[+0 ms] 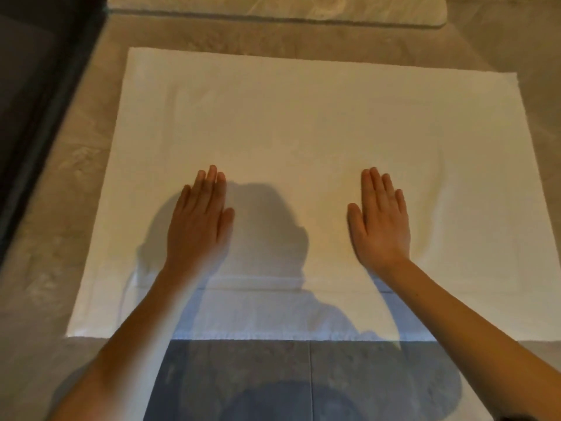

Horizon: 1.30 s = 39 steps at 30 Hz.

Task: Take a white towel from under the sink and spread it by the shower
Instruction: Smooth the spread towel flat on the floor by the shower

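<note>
A white towel lies spread flat on the stone-tiled floor and fills most of the view. My left hand lies palm down on its near left part, fingers straight and together. My right hand lies flat on the near right part in the same way. Both hands touch the towel and grip nothing. A slight wrinkle shows in the cloth to the right of my right hand. My shadow falls on the towel between my arms.
A dark frame or threshold runs diagonally along the left of the towel. A pale marbled ledge lies across the floor beyond the towel's far edge. Grey-brown floor tiles surround the towel.
</note>
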{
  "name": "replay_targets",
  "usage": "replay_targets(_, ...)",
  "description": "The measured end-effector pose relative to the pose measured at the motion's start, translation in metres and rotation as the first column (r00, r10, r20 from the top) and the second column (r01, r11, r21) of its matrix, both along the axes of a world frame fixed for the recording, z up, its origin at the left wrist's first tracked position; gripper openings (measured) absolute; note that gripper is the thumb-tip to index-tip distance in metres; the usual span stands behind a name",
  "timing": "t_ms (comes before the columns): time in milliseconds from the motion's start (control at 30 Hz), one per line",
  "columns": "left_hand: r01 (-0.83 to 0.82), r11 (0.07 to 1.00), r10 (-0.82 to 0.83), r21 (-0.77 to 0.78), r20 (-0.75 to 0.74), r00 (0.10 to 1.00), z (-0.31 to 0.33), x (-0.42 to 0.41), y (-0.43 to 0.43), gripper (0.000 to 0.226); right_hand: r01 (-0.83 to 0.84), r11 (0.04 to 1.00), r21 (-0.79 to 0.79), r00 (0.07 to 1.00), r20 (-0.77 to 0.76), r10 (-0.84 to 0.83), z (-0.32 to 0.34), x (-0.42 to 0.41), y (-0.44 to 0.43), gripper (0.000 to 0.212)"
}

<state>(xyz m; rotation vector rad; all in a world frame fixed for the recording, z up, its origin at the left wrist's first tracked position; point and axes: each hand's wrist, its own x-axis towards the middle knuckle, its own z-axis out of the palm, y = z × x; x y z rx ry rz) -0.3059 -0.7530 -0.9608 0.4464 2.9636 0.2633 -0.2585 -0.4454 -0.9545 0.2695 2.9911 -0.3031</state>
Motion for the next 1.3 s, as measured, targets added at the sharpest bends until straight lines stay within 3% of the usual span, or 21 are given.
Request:
replay_targets(100, -0.109, 0.994, 0.108, 0.014, 0.017, 0.994, 0.008, 0.014, -0.006, 0.063, -0.002, 1.000, -0.016, 1.000, 0.002, 0.002, 0.007, -0.002, -0.022, 0.063)
replay_targets(233, 0.034, 0.998, -0.032, 0.057, -0.028, 0.999, 0.006, 0.043, 0.042, 0.056, -0.297, 0.949, -0.102, 0.954, -0.062, 0.292, 0.009, -0.013, -0.112, 0.060)
replay_targets(333, -0.042, 0.999, 0.042, 0.026, -0.001, 0.999, 0.000, 0.048, 0.019, 0.057, -0.428, 0.899, -0.091, 0.903, -0.019, 0.428, 0.000, -0.005, -0.135, 0.059)
replay_targets(533, -0.335, 0.942, 0.336, 0.030, -0.021, 0.942, -0.001, 0.052, -0.099, 0.058, -0.458, 0.886, -0.077, 0.889, -0.035, 0.457, -0.010, -0.003, -0.127, 0.061)
replay_targets(667, -0.446, 0.895, 0.446, 0.009, -0.026, 0.895, 0.013, 0.051, -0.108, 0.064, -0.459, 0.887, -0.054, 0.888, -0.032, 0.458, -0.007, -0.003, -0.129, 0.062)
replay_targets(733, -0.357, 0.934, 0.356, 0.004, -0.061, 0.932, 0.020, 0.045, -0.083, 0.064, -0.465, 0.882, -0.075, 0.885, -0.036, 0.463, -0.005, -0.004, -0.129, 0.061)
replay_targets(833, -0.075, 0.992, 0.084, 0.102, -0.090, 0.992, 0.022, 0.028, -0.009, 0.061, -0.433, 0.891, -0.138, 0.901, -0.067, 0.428, -0.002, -0.005, -0.125, 0.058)
replay_targets(967, 0.203, 0.961, -0.183, 0.186, -0.115, 0.976, 0.023, 0.014, 0.097, 0.055, -0.249, 0.956, -0.153, 0.968, -0.063, 0.242, 0.000, -0.006, -0.087, 0.058)
replay_targets(1033, 0.270, 0.942, -0.252, 0.200, -0.112, 0.961, 0.022, 0.006, 0.139, 0.054, -0.161, 0.978, -0.135, 0.987, -0.049, 0.155, 0.001, -0.003, -0.054, 0.060)
replay_targets(1200, 0.433, 0.899, -0.434, 0.069, 0.000, 0.901, 0.004, 0.001, 0.214, 0.060, -0.079, 0.994, -0.069, 0.997, -0.030, 0.077, 0.002, 0.017, 0.023, 0.060)
replay_targets(1300, 0.452, 0.884, -0.446, 0.121, -0.077, 0.892, -0.008, 0.001, 0.216, 0.061, 0.053, 0.997, -0.051, 0.997, -0.050, -0.056, -0.001, 0.041, 0.063, 0.057)
